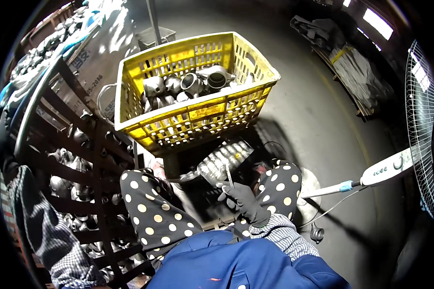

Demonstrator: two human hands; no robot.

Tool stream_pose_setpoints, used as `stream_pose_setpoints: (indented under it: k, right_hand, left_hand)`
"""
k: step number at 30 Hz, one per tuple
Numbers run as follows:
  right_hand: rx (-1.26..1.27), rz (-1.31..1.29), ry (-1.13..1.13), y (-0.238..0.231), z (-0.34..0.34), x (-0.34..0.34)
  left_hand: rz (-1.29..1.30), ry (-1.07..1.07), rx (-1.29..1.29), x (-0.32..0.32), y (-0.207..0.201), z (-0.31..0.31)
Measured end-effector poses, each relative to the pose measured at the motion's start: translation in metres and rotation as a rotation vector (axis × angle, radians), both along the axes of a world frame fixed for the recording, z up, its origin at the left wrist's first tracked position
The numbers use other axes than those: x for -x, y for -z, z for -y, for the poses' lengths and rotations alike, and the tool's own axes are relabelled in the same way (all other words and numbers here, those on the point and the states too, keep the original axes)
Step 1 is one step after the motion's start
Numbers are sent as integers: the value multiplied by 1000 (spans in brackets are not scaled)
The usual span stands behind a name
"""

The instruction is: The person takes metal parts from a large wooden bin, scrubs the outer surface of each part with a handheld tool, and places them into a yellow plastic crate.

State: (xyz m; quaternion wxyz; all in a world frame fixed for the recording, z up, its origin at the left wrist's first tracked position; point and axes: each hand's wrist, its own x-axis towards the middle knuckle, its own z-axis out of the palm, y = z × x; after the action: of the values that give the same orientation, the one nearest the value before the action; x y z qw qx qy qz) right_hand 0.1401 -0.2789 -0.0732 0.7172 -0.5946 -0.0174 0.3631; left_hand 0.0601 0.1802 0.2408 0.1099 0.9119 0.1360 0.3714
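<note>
My right hand (246,201), in a dark grey glove, is closed around a thin, pale, stick-like tool (229,176) in front of my lap. The tool's tip points up toward a silvery ribbed object (224,161) with a small yellow spot, lying below the yellow crate; its kind is unclear. Off to the far left, my left hand (5,147) wears a black glove and is beside the metal rim (24,127) of a barred cage bin. Shadow hides its fingers. Grey metal pipe-like fittings (192,84) lie inside the yellow plastic crate (197,114).
Through the cage bars, many metal fittings (60,185) show on the left. A pedestal fan (422,130) stands at right, its pole slanting toward my knee. One loose fitting (317,233) sits on the floor. Covered goods (357,72) rest on a pallet behind.
</note>
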Motion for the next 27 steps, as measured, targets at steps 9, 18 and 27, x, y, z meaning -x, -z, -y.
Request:
stream_pose_setpoints:
  k: [9,18,27]
  right_hand:
    - [29,-98,10,11,-3,1]
    - [126,-113,-93,23,-10,-11]
    - [40,-163,121,70,-21,1]
  left_hand:
    - [23,428,538,-158,87,46]
    - [-596,502,372,-350,163,134]
    - [-883,454,-197,-483,242,186]
